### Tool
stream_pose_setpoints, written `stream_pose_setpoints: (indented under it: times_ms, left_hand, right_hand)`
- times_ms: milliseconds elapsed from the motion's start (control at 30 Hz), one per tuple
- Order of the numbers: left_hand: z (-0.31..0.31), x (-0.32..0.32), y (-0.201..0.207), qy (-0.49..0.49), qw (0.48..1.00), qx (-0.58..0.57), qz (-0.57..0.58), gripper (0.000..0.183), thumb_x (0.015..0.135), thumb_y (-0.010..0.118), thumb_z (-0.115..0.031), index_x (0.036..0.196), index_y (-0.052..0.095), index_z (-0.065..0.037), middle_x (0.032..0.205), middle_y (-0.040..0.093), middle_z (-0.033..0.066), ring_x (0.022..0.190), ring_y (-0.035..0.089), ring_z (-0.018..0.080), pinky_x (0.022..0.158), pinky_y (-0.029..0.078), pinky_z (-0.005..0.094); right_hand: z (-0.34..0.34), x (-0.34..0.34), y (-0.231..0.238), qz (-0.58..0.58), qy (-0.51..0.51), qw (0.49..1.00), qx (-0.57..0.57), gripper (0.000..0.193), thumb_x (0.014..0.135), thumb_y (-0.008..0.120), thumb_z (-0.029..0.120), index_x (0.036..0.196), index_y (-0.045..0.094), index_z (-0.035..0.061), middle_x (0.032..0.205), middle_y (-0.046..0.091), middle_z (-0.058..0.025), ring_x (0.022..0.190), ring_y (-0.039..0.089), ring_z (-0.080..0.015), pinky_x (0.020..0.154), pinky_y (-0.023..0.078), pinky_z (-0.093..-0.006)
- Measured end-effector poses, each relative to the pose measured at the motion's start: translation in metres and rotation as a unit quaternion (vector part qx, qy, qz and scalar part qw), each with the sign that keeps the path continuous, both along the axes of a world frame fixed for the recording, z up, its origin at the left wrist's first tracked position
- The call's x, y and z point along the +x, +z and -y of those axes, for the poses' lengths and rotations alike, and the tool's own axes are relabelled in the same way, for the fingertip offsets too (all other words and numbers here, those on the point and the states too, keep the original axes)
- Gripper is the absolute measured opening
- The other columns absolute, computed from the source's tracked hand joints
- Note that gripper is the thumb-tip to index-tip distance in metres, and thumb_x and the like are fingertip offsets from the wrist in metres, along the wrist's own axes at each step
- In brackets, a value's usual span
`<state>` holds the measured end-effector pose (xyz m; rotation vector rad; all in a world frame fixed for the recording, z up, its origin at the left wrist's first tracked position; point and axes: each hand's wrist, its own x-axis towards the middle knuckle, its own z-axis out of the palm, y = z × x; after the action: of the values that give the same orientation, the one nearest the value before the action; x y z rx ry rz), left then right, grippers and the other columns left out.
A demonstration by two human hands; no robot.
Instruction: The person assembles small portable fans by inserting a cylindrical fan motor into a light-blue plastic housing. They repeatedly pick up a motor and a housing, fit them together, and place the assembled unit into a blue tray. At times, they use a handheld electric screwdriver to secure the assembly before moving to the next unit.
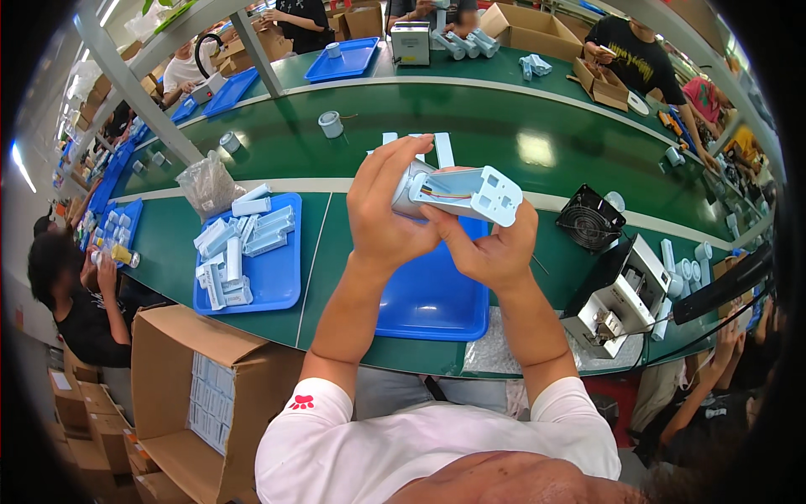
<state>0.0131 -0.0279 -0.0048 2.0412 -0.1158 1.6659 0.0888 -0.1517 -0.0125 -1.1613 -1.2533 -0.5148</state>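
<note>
Above the workbench, both my hands hold a light-blue plastic housing point(491, 197). Its long handle is an open shell with thin coloured wires showing inside, and the end facing right has several square holes. My left hand point(382, 206) wraps round the rounded body at the left end. With thumb and fingers, my right hand point(499, 256) grips the handle from below. Beneath my forearms lies a blue tray point(437, 315), partly hidden by them. More light-blue pieces point(443, 149) stand just behind my left fingers, mostly covered.
To the left, a blue tray point(294, 273) holds several light-blue shells, beside a clear plastic bag point(208, 186). An open carton point(168, 403) stands lower left. At right are a black fan point(590, 218) and an open white machine point(617, 307). Round parts point(331, 124) sit on the green belt point(277, 134).
</note>
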Motion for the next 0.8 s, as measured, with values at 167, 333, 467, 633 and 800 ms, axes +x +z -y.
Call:
stream_pose_setpoints:
  times_ms: [167,333,467,633,800]
  left_hand:
    - [-0.002,0.001,-0.001,-0.007,1.0,0.002,0.003,0.056,0.058,0.079,-0.013,0.112,0.069,-0.001,0.11,0.072,0.015,0.094,0.069,0.0333,0.083,0.054,0.0396]
    - [-0.001,-0.003,-0.001,-0.008,1.0,0.003,0.0,0.057,0.057,0.079,-0.014,0.112,0.07,-0.003,0.111,0.071,0.0153,0.094,0.068,0.033,0.083,0.054,0.0396]
    - [-0.002,-0.002,0.0,-0.058,0.998,0.01,-0.01,0.06,0.059,0.078,-0.011,0.118,0.068,-0.005,0.114,0.067,0.0152,0.099,0.065,0.0334,0.086,0.053,0.0396]
    - [-0.002,-0.014,0.011,-0.083,0.99,-0.008,-0.117,0.067,0.064,0.077,-0.007,0.128,0.061,-0.007,0.115,0.062,0.0152,0.106,0.06,0.0355,0.095,0.048,0.041]
    - [-0.004,-0.023,-0.015,-0.084,0.975,-0.07,-0.196,0.059,0.071,0.079,-0.008,0.127,0.06,-0.006,0.118,0.06,0.0155,0.109,0.059,0.036,0.098,0.046,0.0419]
  right_hand:
    - [-0.002,-0.001,-0.002,0.001,-0.004,1.0,0.005,0.038,0.072,0.084,0.007,0.105,0.069,-0.0018,0.095,0.073,-0.0156,0.08,0.072,-0.0297,0.068,0.055,-0.0351]
    - [0.003,-0.01,0.004,-0.049,0.031,0.998,-0.026,0.029,0.077,0.082,-0.001,0.105,0.073,-0.0023,0.104,0.075,-0.0144,0.09,0.074,-0.0222,0.081,0.059,-0.0318]
    - [0.004,-0.001,0.006,0.009,0.004,1.0,-0.006,0.046,0.065,0.083,0.002,0.109,0.069,0.0036,0.101,0.074,-0.013,0.088,0.072,-0.0309,0.077,0.056,-0.0356]
    - [0.006,0.011,0.014,0.034,0.022,0.998,-0.038,0.047,0.066,0.083,0.0,0.11,0.07,0.0073,0.106,0.073,-0.0114,0.099,0.069,-0.031,0.085,0.054,-0.0384]
    - [0.021,0.021,0.017,-0.07,0.096,0.979,-0.167,0.04,0.074,0.082,0.004,0.111,0.069,0.0054,0.103,0.073,-0.0089,0.097,0.07,-0.025,0.082,0.055,-0.0359]
